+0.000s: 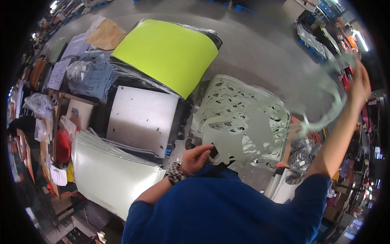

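My right hand is raised at the far right, closed on a pale green cut-out sheet. The sheet trails from it in thin, blurred strips toward the middle. My left hand is low in front of my body with thumb and fingers drawn together. Its fingertips meet the near edge of a smooth pale green piece; what lies between them is hidden. Beneath and beyond lies a stack of pale green sheets with many shaped holes, partly covered by the blurred material.
A bright yellow-green sheet tops a stack at the far left. Nearer are a whitish sheet with small dark cut-outs and a pile of glossy pale sheets. Dark plastic-wrapped bundles sit at right. Blue-grey cut pieces lie left.
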A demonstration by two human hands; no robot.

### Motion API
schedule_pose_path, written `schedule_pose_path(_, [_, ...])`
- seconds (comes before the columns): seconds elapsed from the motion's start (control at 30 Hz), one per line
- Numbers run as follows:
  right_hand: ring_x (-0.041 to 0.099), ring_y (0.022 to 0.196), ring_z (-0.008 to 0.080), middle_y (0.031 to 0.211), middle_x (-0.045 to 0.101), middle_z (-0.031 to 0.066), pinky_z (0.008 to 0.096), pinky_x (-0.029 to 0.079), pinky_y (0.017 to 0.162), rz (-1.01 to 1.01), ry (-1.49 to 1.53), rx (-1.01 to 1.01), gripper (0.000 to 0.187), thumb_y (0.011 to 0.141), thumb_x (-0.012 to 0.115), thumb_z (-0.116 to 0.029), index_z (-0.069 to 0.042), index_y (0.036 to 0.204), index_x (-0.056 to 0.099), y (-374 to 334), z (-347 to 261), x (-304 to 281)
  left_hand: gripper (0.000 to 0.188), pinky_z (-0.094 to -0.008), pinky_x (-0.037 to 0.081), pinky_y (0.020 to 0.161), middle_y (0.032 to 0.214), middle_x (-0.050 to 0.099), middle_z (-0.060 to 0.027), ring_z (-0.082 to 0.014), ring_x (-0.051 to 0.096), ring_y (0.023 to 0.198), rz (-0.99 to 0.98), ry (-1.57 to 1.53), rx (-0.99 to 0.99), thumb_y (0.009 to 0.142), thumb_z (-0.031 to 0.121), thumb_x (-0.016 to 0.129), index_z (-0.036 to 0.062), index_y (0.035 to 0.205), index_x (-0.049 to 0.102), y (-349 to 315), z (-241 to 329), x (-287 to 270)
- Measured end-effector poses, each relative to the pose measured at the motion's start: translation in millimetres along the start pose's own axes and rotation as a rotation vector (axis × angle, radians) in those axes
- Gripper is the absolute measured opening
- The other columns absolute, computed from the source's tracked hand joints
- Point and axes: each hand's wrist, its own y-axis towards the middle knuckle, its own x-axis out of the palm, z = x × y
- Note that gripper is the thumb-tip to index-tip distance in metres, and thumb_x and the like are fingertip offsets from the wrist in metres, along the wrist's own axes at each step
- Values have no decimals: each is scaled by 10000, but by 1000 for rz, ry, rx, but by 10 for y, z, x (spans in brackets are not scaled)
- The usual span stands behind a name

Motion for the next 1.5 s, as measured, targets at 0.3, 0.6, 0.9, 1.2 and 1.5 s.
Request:
schedule_pose_path(0.3, [474,1205,373,1320,479,208,515,386,972,-1154,-892,181,702,891,541,-398,-124,1469,255,-3295,1258,2279,349,-360,526,665,800,694,-121,-254,685,739,-563,496,-375,904,224,574,69,1216,563,-67,-1672,-213])
schedule_pose_path(0.6, [668,793,345,855,688,170,406,533,732,-1807,-753,825,481,773,653,-417,-29,1058,654,-5856,1602,64,274,-321,552,638,863,687,-130,-207,672,703,36,722,-914,913,173,562,35,1147,599,-856,-2456,-2092])
schedule_pose_path(0.9, [605,558,177,720,640,112,280,482,485,-1124,-195,1390,268,882,549,-191,13,1037,630,-5513,1876,-84,285,-290,563,625,862,687,-107,-160,661,691,229,428,-911,937,226,553,14,1116,618,-1509,-2306,-1486])
schedule_pose_path(1.2, [649,686,194,853,665,105,314,532,618,-1487,-230,1319,281,917,591,-236,-48,1125,575,-5181,2120,165,325,-408,555,717,1109,587,-160,-286,625,934,1663,-809,-898,964,166,473,81,1277,488,-3096,-1947,-732])
schedule_pose_path(1.5, [653,650,196,835,674,132,289,534,574,-1573,-338,1143,310,911,611,-204,-18,1156,566,-5099,1636,249,615,-583,248,1089,1494,303,-120,-293,303,1375,2118,-1308,-642,988,392,392,103,1487,176,-3542,-2602,-572])
